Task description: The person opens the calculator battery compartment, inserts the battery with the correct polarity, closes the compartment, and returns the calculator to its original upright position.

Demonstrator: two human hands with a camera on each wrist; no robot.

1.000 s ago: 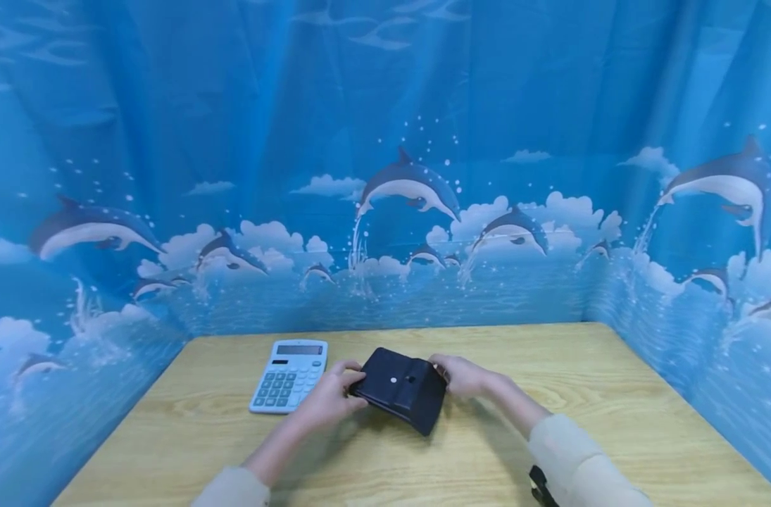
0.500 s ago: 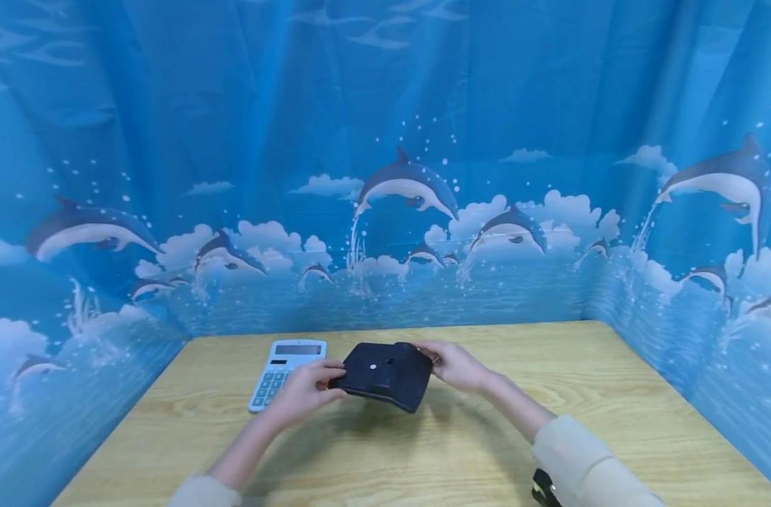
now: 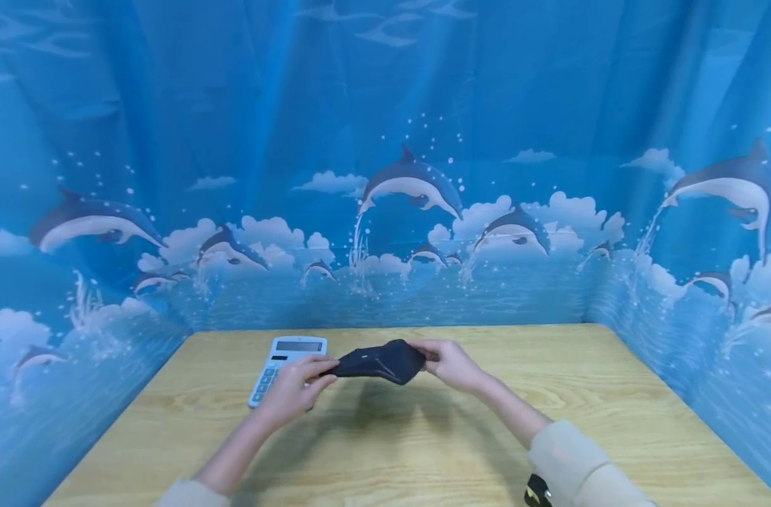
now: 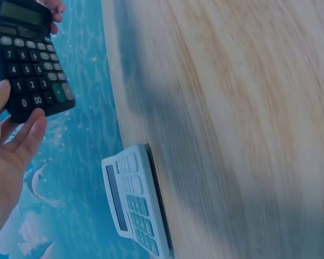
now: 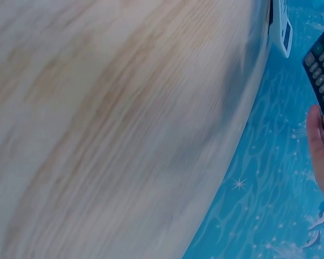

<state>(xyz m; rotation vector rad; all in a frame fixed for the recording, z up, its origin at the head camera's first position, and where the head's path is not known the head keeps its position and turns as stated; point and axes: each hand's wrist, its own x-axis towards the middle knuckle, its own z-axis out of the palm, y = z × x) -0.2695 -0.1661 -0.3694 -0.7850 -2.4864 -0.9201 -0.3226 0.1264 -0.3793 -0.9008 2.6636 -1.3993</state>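
Observation:
Above the table, both hands hold a black calculator (image 3: 375, 362) tilted nearly edge-on to the head view. Its key side, with grey, black and green keys, shows in the left wrist view as the black calculator (image 4: 29, 70). My left hand (image 3: 294, 387) pinches the end by the bottom keys between thumb and fingers. At the display end, my right hand (image 3: 451, 362) grips it; part of that grip is hidden. A light blue calculator (image 3: 284, 350) lies flat on the table behind the left hand, its lower keys partly covered.
The wood-patterned table (image 3: 518, 451) extends beneath both hands. A blue curtain (image 3: 334, 141) printed with dolphins stands along its back and sides. A small black object (image 3: 537, 491) shows beneath the right sleeve.
The black calculator has been raised, moved left and tilted until almost edge-on. The left hand has shifted left and up, and the right hand slightly left. The light blue calculator stays in place.

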